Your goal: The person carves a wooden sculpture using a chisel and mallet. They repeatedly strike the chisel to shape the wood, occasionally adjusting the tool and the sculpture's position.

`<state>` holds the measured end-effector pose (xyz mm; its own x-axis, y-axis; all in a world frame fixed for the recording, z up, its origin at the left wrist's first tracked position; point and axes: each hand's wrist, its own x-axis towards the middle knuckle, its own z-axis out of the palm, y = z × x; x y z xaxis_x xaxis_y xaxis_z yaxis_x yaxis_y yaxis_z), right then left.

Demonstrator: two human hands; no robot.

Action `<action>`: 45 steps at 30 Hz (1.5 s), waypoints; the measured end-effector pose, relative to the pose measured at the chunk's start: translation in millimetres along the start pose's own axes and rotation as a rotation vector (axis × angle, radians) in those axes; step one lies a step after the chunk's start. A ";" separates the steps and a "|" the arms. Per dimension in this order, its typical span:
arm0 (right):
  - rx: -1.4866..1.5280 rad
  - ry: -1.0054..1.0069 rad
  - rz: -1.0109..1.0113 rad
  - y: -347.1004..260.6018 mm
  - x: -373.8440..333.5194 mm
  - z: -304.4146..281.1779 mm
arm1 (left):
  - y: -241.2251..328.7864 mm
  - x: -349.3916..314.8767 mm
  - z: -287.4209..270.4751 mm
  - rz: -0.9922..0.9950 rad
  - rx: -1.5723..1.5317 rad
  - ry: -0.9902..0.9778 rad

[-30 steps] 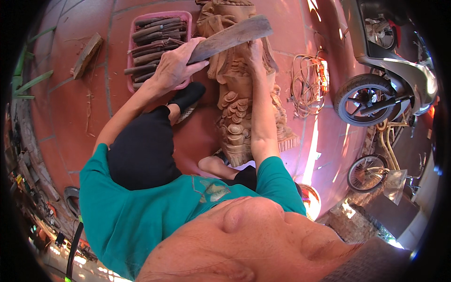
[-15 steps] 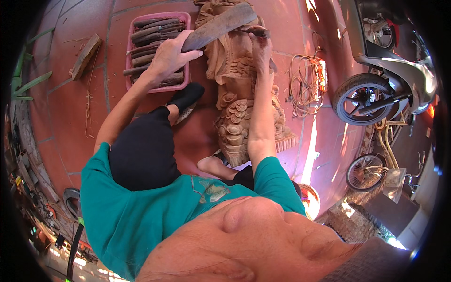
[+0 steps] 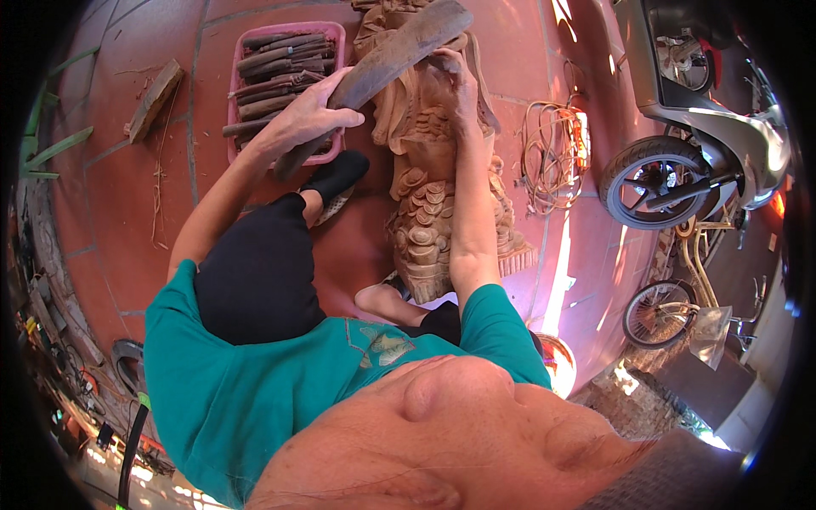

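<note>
My left hand [image 3: 313,112] grips a long, flat, dark wooden club [image 3: 404,53]. The club slants from beside my knee up across a carved wooden statue [image 3: 425,212], and its broad end is over the statue's upper part. Close to that broad end, my right hand [image 3: 455,85] is curled shut against the carving. Whatever it holds is hidden by the fingers and the club. The statue lies lengthwise on the floor before me, with round, coin-like carvings on its near part.
A pink plastic basket [image 3: 233,110] full of dark-handled tools [image 3: 285,64] stands left of the statue. Farther left lies a wood block [image 3: 155,100]. To the right are a coiled cable [image 3: 544,161], a motorbike [image 3: 714,144] and a bicycle [image 3: 680,297] on red floor tiles [image 3: 110,195].
The club has slid back through my left hand's side, its near end now showing below the wrist. My right hand has shifted slightly left, and the dark thing in it no longer shows.
</note>
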<state>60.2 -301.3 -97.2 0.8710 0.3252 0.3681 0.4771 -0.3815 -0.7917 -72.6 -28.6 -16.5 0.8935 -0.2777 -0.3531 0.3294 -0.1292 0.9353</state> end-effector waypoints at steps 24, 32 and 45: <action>-0.060 0.010 -0.010 -7.5 -1.0 7.2 | -21.1 28.0 28.3 0.561 0.712 0.309; -0.106 0.148 0.077 -4.7 -2.1 5.6 | -12.9 27.1 16.2 0.336 0.616 0.280; -0.024 0.195 0.058 4.1 4.5 -0.6 | -0.1 26.5 11.0 0.402 0.388 0.355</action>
<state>66.1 -301.9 -98.6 0.9023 0.1295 0.4112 0.4259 -0.4163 -0.8033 -52.3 -46.5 -26.2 0.9921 -0.0541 0.1136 -0.1258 -0.4325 0.8928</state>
